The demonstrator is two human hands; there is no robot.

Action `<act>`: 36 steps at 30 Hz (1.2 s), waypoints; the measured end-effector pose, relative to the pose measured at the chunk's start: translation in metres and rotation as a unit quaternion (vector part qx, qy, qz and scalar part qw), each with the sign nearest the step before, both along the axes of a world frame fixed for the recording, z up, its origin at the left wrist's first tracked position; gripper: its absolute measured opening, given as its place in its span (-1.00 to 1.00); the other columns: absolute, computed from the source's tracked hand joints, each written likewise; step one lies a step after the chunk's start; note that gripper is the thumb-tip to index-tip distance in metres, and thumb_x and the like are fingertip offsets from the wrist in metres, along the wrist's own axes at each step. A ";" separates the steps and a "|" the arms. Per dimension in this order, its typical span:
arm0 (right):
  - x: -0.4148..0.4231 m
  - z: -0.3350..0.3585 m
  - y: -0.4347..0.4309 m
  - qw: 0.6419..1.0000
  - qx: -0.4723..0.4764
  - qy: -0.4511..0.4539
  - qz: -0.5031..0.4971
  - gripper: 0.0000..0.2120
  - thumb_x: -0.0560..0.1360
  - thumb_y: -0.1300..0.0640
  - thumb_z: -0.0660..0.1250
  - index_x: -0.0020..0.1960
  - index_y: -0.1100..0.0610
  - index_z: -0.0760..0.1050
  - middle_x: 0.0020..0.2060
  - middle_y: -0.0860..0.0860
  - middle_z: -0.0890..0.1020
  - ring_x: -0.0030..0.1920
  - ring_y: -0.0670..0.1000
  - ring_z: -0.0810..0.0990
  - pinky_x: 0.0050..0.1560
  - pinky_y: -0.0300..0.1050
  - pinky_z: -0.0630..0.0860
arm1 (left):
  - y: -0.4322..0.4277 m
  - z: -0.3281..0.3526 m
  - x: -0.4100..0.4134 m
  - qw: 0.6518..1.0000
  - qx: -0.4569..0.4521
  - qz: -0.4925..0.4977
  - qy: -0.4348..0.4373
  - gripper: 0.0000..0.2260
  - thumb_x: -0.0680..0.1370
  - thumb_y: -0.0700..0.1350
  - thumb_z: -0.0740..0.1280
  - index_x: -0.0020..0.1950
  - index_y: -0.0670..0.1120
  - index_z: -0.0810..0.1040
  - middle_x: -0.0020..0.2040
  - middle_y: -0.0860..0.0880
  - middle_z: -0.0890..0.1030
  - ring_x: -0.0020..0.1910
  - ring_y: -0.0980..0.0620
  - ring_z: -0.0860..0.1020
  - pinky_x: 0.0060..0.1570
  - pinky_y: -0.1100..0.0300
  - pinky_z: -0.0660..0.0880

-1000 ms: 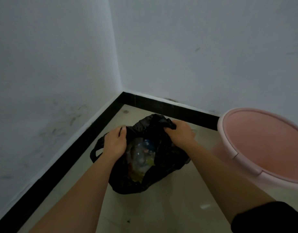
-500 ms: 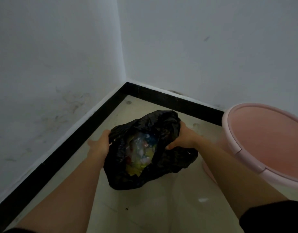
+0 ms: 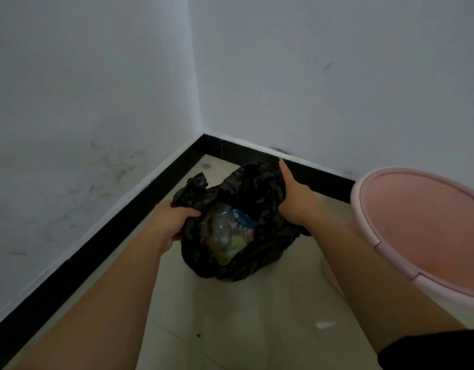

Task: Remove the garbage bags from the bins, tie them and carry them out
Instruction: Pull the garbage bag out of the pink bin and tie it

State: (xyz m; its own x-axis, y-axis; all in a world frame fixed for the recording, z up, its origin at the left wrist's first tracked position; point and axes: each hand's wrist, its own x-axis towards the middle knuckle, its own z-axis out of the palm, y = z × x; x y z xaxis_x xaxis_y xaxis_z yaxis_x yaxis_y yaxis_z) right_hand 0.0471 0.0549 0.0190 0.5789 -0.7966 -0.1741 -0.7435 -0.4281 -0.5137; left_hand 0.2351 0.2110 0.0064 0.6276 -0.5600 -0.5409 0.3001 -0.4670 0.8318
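- Keeps the garbage bag (image 3: 243,265) on the floor (image 3: 230,329) in the corner, just beside the pink bin (image 3: 364,217), already out of it.
- Has slid the right hand (image 3: 297,198) up to the far rim, bunching plastic; grips the near rim with the left hand (image 3: 171,220).
- Holds both hands apart, each clamped on the bag; mouth open, rubbish showing.
- Seems to be gathering the rim for tying; no knot yet.

Scuffed white left wall (image 3: 83,102) is meeting the right wall (image 3: 337,76) at upper center, black baseboard (image 3: 118,225) is running along both, pale tiled floor (image 3: 243,316) is sitting in pretty dim light.
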 end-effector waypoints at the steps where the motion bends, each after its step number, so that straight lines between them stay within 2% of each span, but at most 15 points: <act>1: -0.001 0.003 -0.001 0.999 -0.033 -0.009 -0.020 -0.12 0.52 0.26 0.24 0.56 -0.08 -0.31 -0.15 0.15 0.57 -0.29 0.06 0.49 -0.18 -0.01 0.49 | -0.006 0.004 -0.001 0.998 -0.031 0.046 -0.012 -0.61 0.46 -0.28 0.40 0.27 -0.15 0.47 0.14 -0.17 0.57 -0.01 -0.10 0.56 -0.13 0.08 0.53; 3: -0.002 0.011 -0.004 0.992 -0.026 -0.089 -0.082 -0.11 0.49 0.32 0.26 0.57 -0.07 -0.24 -0.17 0.12 0.55 -0.31 0.02 0.48 -0.29 -0.08 0.45 | -0.017 0.011 -0.002 0.988 -0.091 0.120 -0.020 -0.72 0.51 -0.30 0.34 0.21 -0.12 0.49 0.13 -0.19 0.57 -0.04 -0.11 0.56 -0.14 0.10 0.52; 5: -0.003 0.022 -0.012 0.957 0.072 -0.228 -0.167 -0.09 0.45 0.38 0.32 0.58 -0.04 -0.13 0.01 0.09 0.53 -0.24 -0.02 0.51 -0.31 -0.17 0.46 | -0.024 0.020 -0.003 0.977 -0.137 0.160 -0.011 -0.73 0.53 -0.30 0.31 0.20 -0.11 0.50 0.13 -0.18 0.57 0.01 -0.15 0.57 -0.14 0.10 0.52; 8: -0.003 0.039 -0.025 0.856 0.214 -0.398 -0.252 -0.05 0.37 0.42 0.43 0.57 0.02 0.00 0.37 0.13 0.39 0.14 0.12 0.54 0.04 -0.02 0.55 | -0.027 0.028 -0.003 0.963 -0.177 0.201 0.014 -0.68 0.55 -0.30 0.29 0.30 -0.15 0.47 0.16 -0.19 0.56 0.04 -0.15 0.56 -0.22 0.11 0.52; 11: -0.005 0.043 -0.027 0.745 0.329 -0.527 -0.244 -0.10 0.37 0.35 0.45 0.55 0.04 0.06 0.30 0.18 0.51 0.19 0.13 0.56 0.23 0.12 0.49 | -0.025 0.029 0.001 0.949 -0.198 0.239 0.054 -0.65 0.56 -0.30 0.28 0.34 -0.17 0.43 0.21 -0.20 0.54 0.04 -0.14 0.55 -0.27 0.14 0.51; 12: -0.005 0.041 -0.027 0.728 0.347 -0.546 -0.227 -0.18 0.38 0.27 0.48 0.50 0.04 0.14 0.27 0.14 0.55 0.19 0.10 0.57 0.26 0.12 0.47 | -0.024 0.029 0.002 0.945 -0.203 0.246 0.066 -0.65 0.56 -0.31 0.27 0.35 -0.17 0.43 0.22 -0.20 0.53 0.05 -0.14 0.55 -0.25 0.13 0.52; 13: -0.004 0.039 -0.025 0.724 0.356 -0.552 -0.212 -0.32 0.36 0.17 0.51 0.39 0.08 0.27 0.26 0.10 0.57 0.20 0.07 0.58 0.24 0.11 0.48 | -0.021 0.029 0.003 0.943 -0.205 0.253 0.074 -0.64 0.56 -0.31 0.27 0.36 -0.16 0.42 0.23 -0.21 0.53 0.06 -0.15 0.55 -0.21 0.11 0.52; 16: -0.001 0.030 -0.017 0.752 0.372 -0.508 -0.193 -0.26 0.28 0.00 0.57 0.39 0.05 0.37 0.23 -0.02 0.58 0.14 -0.04 0.57 -0.11 -0.07 0.47 | -0.021 0.026 0.003 0.941 -0.195 0.263 0.082 -0.63 0.56 -0.31 0.26 0.37 -0.16 0.40 0.26 -0.23 0.52 0.12 -0.19 0.55 -0.14 0.08 0.52; 18: 0.006 0.020 -0.006 0.790 0.373 -0.435 -0.219 -0.19 0.25 0.03 0.60 0.41 0.09 0.35 0.23 -0.03 0.56 -0.02 -0.15 0.54 -0.28 -0.18 0.40 | -0.021 0.025 0.001 0.943 -0.183 0.264 0.086 -0.62 0.56 -0.31 0.27 0.38 -0.16 0.40 0.26 -0.22 0.52 0.16 -0.19 0.54 -0.14 0.08 0.52; 20: 0.014 0.003 0.003 0.814 0.360 -0.379 -0.254 -0.30 0.26 0.11 0.61 0.33 0.16 0.43 0.15 0.04 0.61 -0.09 -0.10 0.58 -0.36 -0.23 0.45 | -0.022 0.023 -0.002 0.947 -0.168 0.260 0.084 -0.61 0.54 -0.30 0.28 0.38 -0.15 0.41 0.25 -0.21 0.53 0.16 -0.18 0.54 -0.25 0.10 0.52; 24: 0.022 -0.018 0.007 0.886 0.212 -0.286 -0.296 -0.67 0.37 0.35 0.40 0.10 0.20 0.44 0.07 0.21 0.60 0.00 0.19 0.58 0.01 0.08 0.59 | -0.023 0.021 -0.004 0.953 -0.151 0.254 0.061 -0.59 0.48 -0.31 0.33 0.33 -0.17 0.44 0.16 -0.16 0.55 0.00 -0.10 0.55 -0.38 0.16 0.45; 26: 0.020 -0.015 0.006 0.921 0.110 -0.234 -0.293 -0.75 0.45 0.34 0.26 0.12 0.25 0.48 0.06 0.26 0.58 0.08 0.28 0.56 0.14 0.07 0.53 | -0.022 0.024 -0.003 0.953 -0.160 0.251 0.058 -0.60 0.46 -0.27 0.36 0.30 -0.17 0.47 0.07 -0.12 0.56 -0.13 -0.03 0.54 -0.37 0.17 0.45; 29: 0.011 -0.004 -0.002 0.902 0.054 -0.275 -0.328 -0.85 0.50 0.34 0.18 -0.04 0.30 0.52 -0.05 0.24 0.60 0.03 0.22 0.57 0.02 -0.01 0.47 | -0.021 0.029 0.004 0.943 -0.188 0.270 0.042 -0.72 0.46 -0.21 0.40 0.17 -0.15 0.52 -0.15 -0.05 0.56 -0.21 0.03 0.55 -0.26 0.14 0.54; 33: 0.003 0.006 -0.015 0.798 0.052 -0.453 -0.393 -0.65 0.48 0.37 0.13 -0.44 0.13 0.25 -0.46 0.03 0.36 -0.40 -0.02 0.35 -0.31 -0.14 0.28 | -0.022 0.034 0.017 0.914 -0.250 0.319 -0.017 -0.93 0.47 -0.22 0.40 -0.19 -0.09 0.59 -0.18 -0.06 0.59 0.00 -0.14 0.62 0.08 -0.10 0.57; 36: 0.003 0.016 -0.016 0.773 0.040 -0.516 -0.366 -0.61 0.39 0.39 0.14 -0.47 0.05 0.12 -0.50 -0.02 0.23 -0.44 -0.07 0.19 -0.39 -0.16 0.12 | -0.025 0.044 0.018 0.907 -0.279 0.309 -0.065 -0.94 0.49 -0.19 0.37 -0.11 -0.10 0.64 -0.17 -0.05 0.60 -0.10 -0.05 0.60 0.06 -0.02 0.58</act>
